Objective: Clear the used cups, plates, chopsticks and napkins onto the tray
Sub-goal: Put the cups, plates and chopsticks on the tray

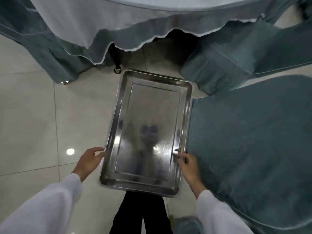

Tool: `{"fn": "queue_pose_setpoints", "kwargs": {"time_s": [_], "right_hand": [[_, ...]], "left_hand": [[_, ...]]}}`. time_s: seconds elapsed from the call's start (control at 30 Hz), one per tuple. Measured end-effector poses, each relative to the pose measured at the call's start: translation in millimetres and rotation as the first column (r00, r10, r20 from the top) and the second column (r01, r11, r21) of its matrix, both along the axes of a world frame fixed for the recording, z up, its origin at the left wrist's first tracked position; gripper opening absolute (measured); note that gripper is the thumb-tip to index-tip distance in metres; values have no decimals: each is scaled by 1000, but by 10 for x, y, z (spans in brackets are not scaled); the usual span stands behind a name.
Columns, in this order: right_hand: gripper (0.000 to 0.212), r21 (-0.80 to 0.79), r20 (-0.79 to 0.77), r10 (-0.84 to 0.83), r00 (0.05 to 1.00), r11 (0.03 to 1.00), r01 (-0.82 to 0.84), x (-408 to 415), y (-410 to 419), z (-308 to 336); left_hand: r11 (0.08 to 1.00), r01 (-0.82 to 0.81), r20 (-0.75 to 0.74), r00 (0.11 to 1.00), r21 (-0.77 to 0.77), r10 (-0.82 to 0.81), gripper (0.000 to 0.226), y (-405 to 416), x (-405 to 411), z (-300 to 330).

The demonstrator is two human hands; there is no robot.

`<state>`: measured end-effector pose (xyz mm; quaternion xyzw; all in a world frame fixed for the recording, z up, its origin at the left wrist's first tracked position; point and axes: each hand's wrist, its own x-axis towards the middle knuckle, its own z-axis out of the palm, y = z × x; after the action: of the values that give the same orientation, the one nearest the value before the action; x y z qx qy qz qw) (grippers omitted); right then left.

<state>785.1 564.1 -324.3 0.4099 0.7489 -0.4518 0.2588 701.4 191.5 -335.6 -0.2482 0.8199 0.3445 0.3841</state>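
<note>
pale glossy floor tiles (33, 107) with thin grout lines and a bright round light glare on them. a white tablecloth (94, 22) hangs off the table up top, wavy hem, over a teal underskirt (50, 53). teal fabric chair covers: one seat (253, 141) on the right, another chair (236, 65) just behind it. a dark table leg (116, 59) peeks out below the cloth.

Soft blur, ceiling glare on tray (152, 184)
</note>
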Motion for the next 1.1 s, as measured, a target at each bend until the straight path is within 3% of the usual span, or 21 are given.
{"fn": "queue_pose_setpoints", "kwargs": {"time_s": [0.3,0.47,0.73,1.1], "right_hand": [[22,21,25,0,1000,1000,-1,-248,59,-561],[22,8,-95,-131,987,991,133,-287,80,-677],[14,-138,-94,-302,949,948,288,-350,176,-610],[29,-130,-159,-255,954,963,236,-552,-141,-33]], "left_hand": [[997,-18,-98,995,76,26,26,353,-338,-551],[987,-102,-179,976,126,124,13,458,-425,-712],[881,-404,27,912,247,410,9,435,-651,-587],[870,-410,-77,892,272,445,46,224,-597,181]]}}
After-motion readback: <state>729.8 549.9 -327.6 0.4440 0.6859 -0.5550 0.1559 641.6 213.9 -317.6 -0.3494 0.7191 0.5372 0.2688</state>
